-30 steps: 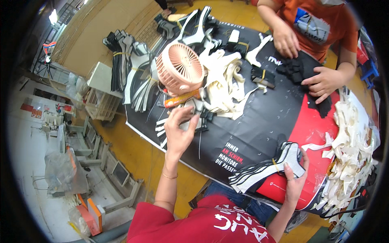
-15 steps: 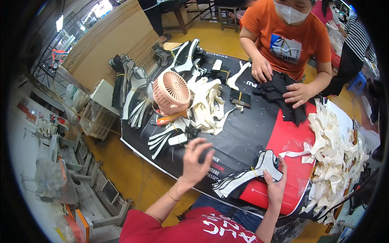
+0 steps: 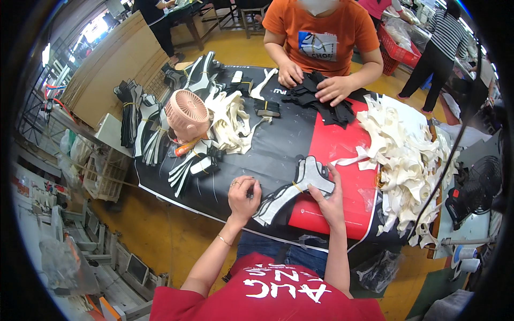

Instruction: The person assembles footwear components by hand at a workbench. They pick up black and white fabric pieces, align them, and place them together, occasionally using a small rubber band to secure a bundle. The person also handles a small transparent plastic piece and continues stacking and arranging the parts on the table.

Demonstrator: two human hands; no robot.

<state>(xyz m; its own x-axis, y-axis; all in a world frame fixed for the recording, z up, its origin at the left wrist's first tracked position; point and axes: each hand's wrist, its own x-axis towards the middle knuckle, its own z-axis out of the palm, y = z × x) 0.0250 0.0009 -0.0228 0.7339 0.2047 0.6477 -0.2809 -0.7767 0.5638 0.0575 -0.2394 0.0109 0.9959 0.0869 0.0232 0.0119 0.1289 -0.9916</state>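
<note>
My right hand (image 3: 331,203) grips the wide forked end of a bundle of grey and black cut fabric pieces (image 3: 313,175), thumb on top and fingers round the far edge. A thin yellow band circles the bundle's middle, and its narrow striped end fans out toward my left. Just left of that end, my left hand (image 3: 244,197) hovers by the table's near edge with its fingers curled in. Whatever it may hold is hidden by the fingers.
Left on the black and red table cover (image 3: 278,140) are a pink fan (image 3: 187,113), banded bundles (image 3: 150,131) and cream fabric pieces (image 3: 229,120). A large cream heap (image 3: 404,155) lies right. Across the table, a co-worker in orange handles black pieces (image 3: 321,96).
My left hand has gone from spread fingers to curled ones and come down closer to the bundle. My right hand keeps its grip. The whole view has shifted, showing more of the right side.
</note>
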